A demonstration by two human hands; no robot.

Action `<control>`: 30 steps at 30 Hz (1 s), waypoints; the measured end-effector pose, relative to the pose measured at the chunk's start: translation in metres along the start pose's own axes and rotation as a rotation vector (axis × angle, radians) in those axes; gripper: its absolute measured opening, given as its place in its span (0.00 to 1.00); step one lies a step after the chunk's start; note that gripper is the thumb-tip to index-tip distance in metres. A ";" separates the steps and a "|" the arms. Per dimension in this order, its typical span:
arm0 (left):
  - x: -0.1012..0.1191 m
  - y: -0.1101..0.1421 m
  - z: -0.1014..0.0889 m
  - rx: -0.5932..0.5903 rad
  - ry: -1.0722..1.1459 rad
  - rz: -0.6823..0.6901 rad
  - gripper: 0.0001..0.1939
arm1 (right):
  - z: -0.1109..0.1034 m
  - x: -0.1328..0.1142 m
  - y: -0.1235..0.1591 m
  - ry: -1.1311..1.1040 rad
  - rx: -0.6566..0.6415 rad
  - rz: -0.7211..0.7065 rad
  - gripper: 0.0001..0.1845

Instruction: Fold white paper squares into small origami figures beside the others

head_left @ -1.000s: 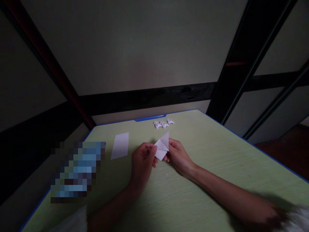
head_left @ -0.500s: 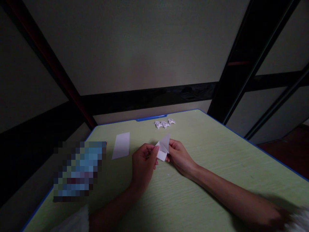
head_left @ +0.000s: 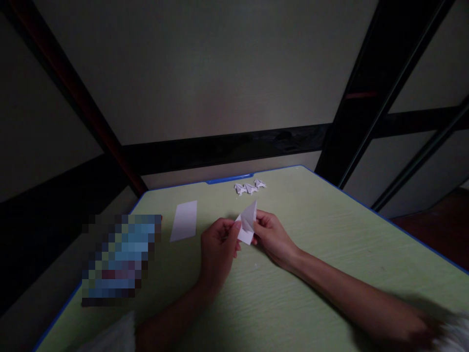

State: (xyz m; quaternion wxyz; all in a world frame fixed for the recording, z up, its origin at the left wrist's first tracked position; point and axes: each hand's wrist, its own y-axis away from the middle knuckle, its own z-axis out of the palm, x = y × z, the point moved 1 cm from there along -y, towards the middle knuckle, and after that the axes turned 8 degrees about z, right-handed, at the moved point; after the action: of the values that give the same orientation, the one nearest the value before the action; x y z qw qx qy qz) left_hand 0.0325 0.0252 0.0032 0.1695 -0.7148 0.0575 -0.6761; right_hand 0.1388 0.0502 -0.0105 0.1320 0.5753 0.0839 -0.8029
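**Both hands pinch one folded paper above the tabletop**

A small piece of folded white paper [head_left: 249, 215] is held over the middle of the green tabletop [head_left: 278, 303], one side in each hand. The left hand [head_left: 217, 247] has its thumb on the near face and its fingers curled behind, a narrow pinch. The right hand [head_left: 276, 239] grips the opposite side, also narrowly, though its fingertips are partly hidden. A pointed flap stands up above a flatter lower part; the two-sided hold probably serves to steady such a light piece and to control where that flap lies.

Toward the far edge, near the right end of the blue edge strip [head_left: 230, 179], three small folded paper figures [head_left: 251, 188] sit close together in a row. They seem set there to be out of the way of the hands—yet in plain view.

A flat white paper sheet [head_left: 184, 221] lies toward the far-left corner, apart from the left hand and probably within its easy reach. Farther left, by the tabletop's left edge, is a pixelated item [head_left: 122, 259]; what it is cannot be told, but its place beside the work makes it easy to glance at.
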 end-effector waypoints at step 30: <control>-0.001 -0.001 0.002 -0.119 0.126 -0.008 0.11 | 0.000 -0.003 0.005 0.204 0.088 -0.039 0.12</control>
State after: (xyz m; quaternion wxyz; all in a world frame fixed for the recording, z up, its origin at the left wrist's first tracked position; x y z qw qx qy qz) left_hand 0.0342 0.0263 0.0025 0.1197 -0.6798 0.1052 -0.7158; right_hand 0.1412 0.0461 -0.0074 0.0817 0.6577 0.0727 -0.7453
